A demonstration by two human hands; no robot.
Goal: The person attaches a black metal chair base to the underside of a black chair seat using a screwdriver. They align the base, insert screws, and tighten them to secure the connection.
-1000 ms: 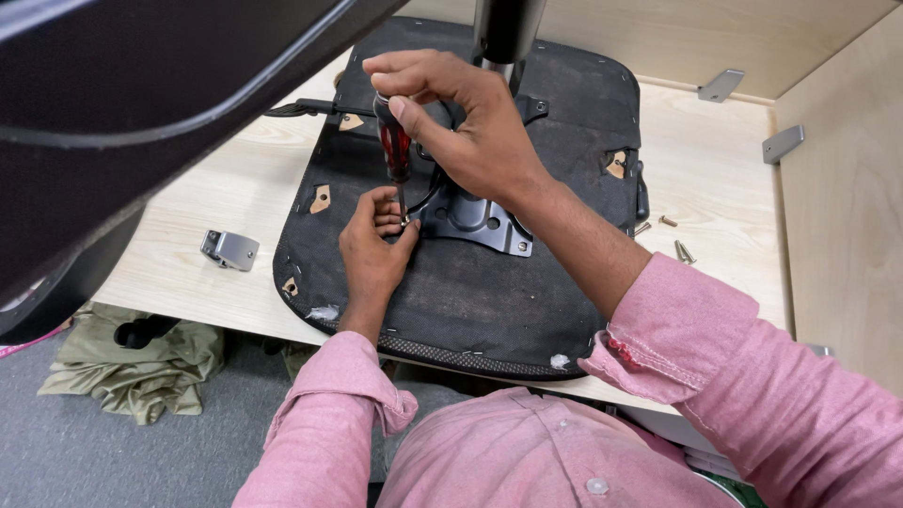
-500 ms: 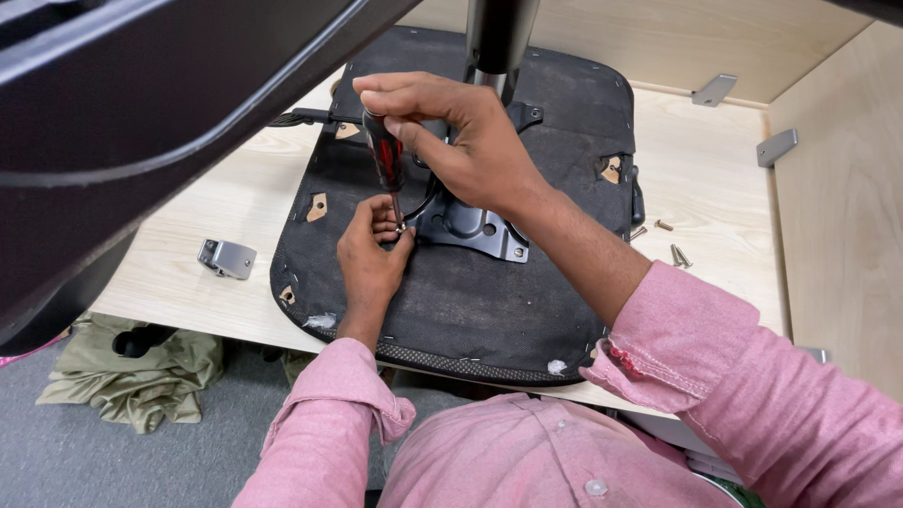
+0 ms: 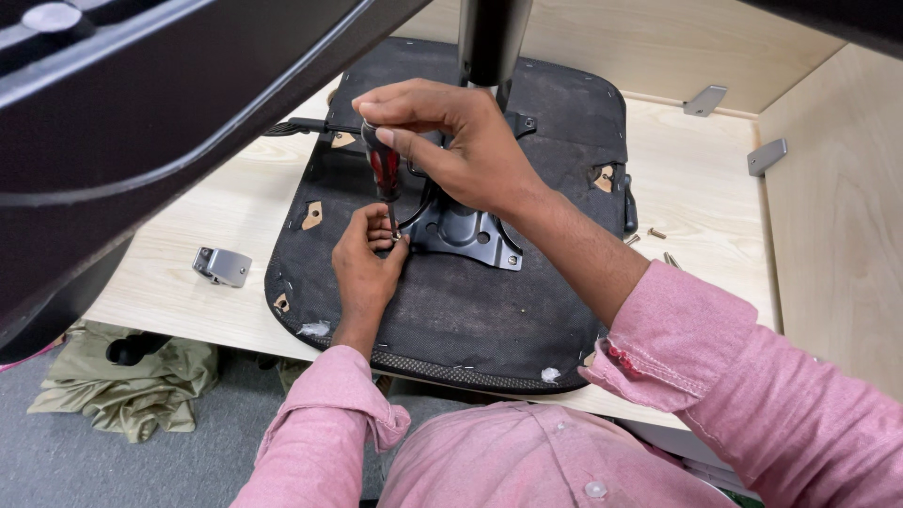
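Little has shifted since the earlier frames: the right hand (image 3: 451,141) is kept closed over the top of the red-and-black-handled screwdriver (image 3: 384,174), only slightly turned, and the left hand (image 3: 365,256) is kept pinched at its tip.

The grip of the right hand is wrapped around the handle from above; the left-hand fingers (image 3: 381,235) are closed around the thin shaft, or a small screw there, though which cannot be told. The tool is held nearly upright, its long axis running from handle at top to tip below, pointing down at the corner of the black stamped-metal mounting plate (image 3: 466,230).

For the step to go well, the shaft is best kept square to the plate and pressed down while turned.

The plate sits on the upturned black fabric-covered chair seat (image 3: 489,320), which lies on the pale wooden table (image 3: 207,216). A small grey metal bracket (image 3: 222,265) lies to the left; loose screws (image 3: 656,233) lie to the right.
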